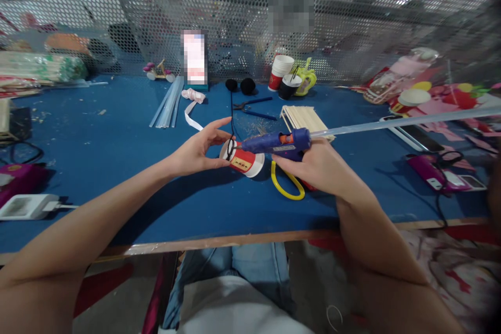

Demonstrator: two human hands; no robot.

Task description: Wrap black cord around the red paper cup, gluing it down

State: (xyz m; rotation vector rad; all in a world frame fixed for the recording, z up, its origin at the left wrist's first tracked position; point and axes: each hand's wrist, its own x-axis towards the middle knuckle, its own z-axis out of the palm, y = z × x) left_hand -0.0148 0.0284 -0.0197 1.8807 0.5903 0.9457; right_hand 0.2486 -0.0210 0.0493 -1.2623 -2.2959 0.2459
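Observation:
My left hand (203,147) is closed on a red and white paper cup (243,160) that lies on its side at the table's middle. A black cord (232,117) runs from the cup's near-left end up towards a black yarn ball (231,85). In my right hand (323,164) is a blue hot glue gun (274,145), its nozzle at the cup beside the cord. A long clear glue stick (391,122) sticks out of the gun's back to the right. Below the gun, yellow-handled scissors (287,188) lie partly hidden by my right hand.
Behind the cup are pliers (254,108), wooden sticks (303,119), stacked paper cups (281,70) and a second black ball (248,86). Glue sticks (168,104) and a lit phone (194,57) stand back left. A dark phone (413,134) lies right. Perforated metal (235,10) closes the back.

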